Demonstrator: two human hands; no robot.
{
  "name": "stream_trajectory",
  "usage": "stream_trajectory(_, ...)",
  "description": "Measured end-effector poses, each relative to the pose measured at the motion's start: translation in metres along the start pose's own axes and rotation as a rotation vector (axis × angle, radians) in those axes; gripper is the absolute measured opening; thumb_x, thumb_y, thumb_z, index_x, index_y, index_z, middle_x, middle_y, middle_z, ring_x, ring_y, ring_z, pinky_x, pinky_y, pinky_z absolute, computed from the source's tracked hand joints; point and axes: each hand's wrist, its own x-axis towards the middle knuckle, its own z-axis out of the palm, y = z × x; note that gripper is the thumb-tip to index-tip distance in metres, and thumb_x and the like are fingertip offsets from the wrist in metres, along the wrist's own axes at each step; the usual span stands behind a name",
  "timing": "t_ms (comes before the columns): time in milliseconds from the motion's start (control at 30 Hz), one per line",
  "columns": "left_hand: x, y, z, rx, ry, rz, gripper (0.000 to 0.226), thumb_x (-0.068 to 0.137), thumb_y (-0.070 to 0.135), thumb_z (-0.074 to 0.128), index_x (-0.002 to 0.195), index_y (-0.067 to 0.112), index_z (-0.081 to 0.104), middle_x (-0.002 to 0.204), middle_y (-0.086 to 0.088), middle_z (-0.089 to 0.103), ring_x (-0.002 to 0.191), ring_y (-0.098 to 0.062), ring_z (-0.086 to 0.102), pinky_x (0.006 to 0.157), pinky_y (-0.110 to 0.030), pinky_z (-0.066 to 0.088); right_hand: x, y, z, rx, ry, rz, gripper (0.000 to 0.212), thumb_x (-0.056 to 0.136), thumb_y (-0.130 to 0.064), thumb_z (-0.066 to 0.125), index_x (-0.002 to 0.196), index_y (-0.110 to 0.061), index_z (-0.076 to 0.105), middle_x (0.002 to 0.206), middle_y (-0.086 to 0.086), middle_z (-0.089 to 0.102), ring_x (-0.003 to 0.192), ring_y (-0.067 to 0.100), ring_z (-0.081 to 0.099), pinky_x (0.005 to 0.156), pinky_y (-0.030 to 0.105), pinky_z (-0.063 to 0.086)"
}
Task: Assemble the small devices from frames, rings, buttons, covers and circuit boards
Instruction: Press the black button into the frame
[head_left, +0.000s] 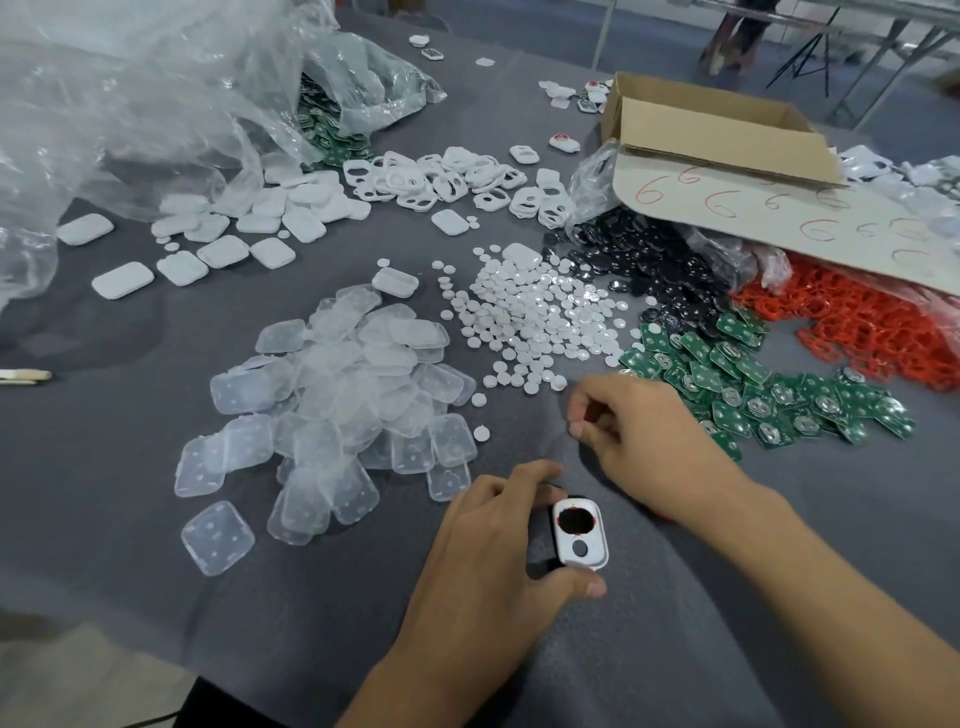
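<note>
My left hand (498, 540) grips a white frame (581, 531) between fingers and thumb, just above the grey cloth. The frame's large hole shows a dark button with a red ring; a small round hole sits below it. My right hand (628, 431) hovers just behind, its fingers curled, pinching a small white round button (575, 429) at the edge of the white button pile (530, 317). Green circuit boards (753, 384) lie right of that hand. Clear covers (337, 400) are heaped to the left.
White frames (457, 179) and white back shells (234, 234) lie farther back. Black buttons (649, 270) and red rings (872, 322) spill from bags under a cardboard box (727, 150). Crumpled plastic bags (156, 93) fill the back left.
</note>
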Motion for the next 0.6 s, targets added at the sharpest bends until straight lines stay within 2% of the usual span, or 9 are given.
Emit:
stream_trajectory(133, 0.000, 0.000, 0.001, 0.010, 0.014, 0.017, 0.080, 0.060, 0.072, 0.068, 0.130, 0.053, 0.035, 0.119, 0.038, 0.057, 0.118, 0.010, 0.041, 0.100, -0.004, 0.022, -0.022, 0.006, -0.011, -0.045, -0.001, 0.112, 0.012, 0.083, -0.016, 0.076, 0.078, -0.024, 0.067, 0.067, -0.011, 0.066, 0.065, 0.007, 0.063, 0.067, 0.031, 0.055)
stream_trajectory(233, 0.001, -0.001, 0.001, 0.008, 0.024, 0.030, 0.079, 0.060, 0.073, 0.067, 0.130, 0.050, 0.038, 0.118, 0.036, 0.059, 0.116, 0.007, 0.045, 0.101, -0.006, 0.024, -0.045, 0.005, -0.012, -0.184, -0.068, 0.113, 0.005, 0.083, -0.020, 0.076, 0.079, -0.021, 0.073, 0.073, 0.000, 0.072, 0.073, 0.024, 0.067, 0.070, 0.035, 0.054)
stream_trajectory(300, 0.001, -0.001, 0.002, 0.014, 0.024, 0.033, 0.079, 0.061, 0.072, 0.069, 0.131, 0.049, 0.039, 0.118, 0.035, 0.059, 0.115, 0.006, 0.046, 0.101, -0.007, 0.026, -0.054, 0.003, -0.009, -0.257, -0.122, 0.088, 0.005, 0.088, -0.020, 0.070, 0.086, -0.022, 0.074, 0.081, 0.003, 0.072, 0.080, 0.029, 0.067, 0.071, 0.038, 0.053)
stream_trajectory(433, 0.001, -0.001, 0.001, 0.012, 0.030, 0.036, 0.078, 0.061, 0.070, 0.070, 0.130, 0.048, 0.040, 0.117, 0.032, 0.060, 0.114, 0.007, 0.047, 0.101, -0.006, 0.025, -0.045, 0.003, -0.015, -0.206, -0.177, 0.074, 0.009, 0.088, -0.018, 0.066, 0.090, -0.025, 0.070, 0.084, -0.002, 0.073, 0.081, 0.025, 0.068, 0.076, 0.038, 0.055)
stream_trajectory(600, 0.000, 0.000, 0.001, 0.006, 0.031, 0.037, 0.078, 0.061, 0.070, 0.072, 0.129, 0.049, 0.040, 0.117, 0.032, 0.060, 0.115, 0.008, 0.045, 0.100, -0.004, 0.025, -0.041, 0.003, -0.027, -0.168, -0.260, 0.009, 0.014, 0.086, -0.014, 0.071, 0.080, -0.022, 0.060, 0.071, -0.013, 0.056, 0.071, 0.013, 0.059, 0.070, 0.035, 0.051)
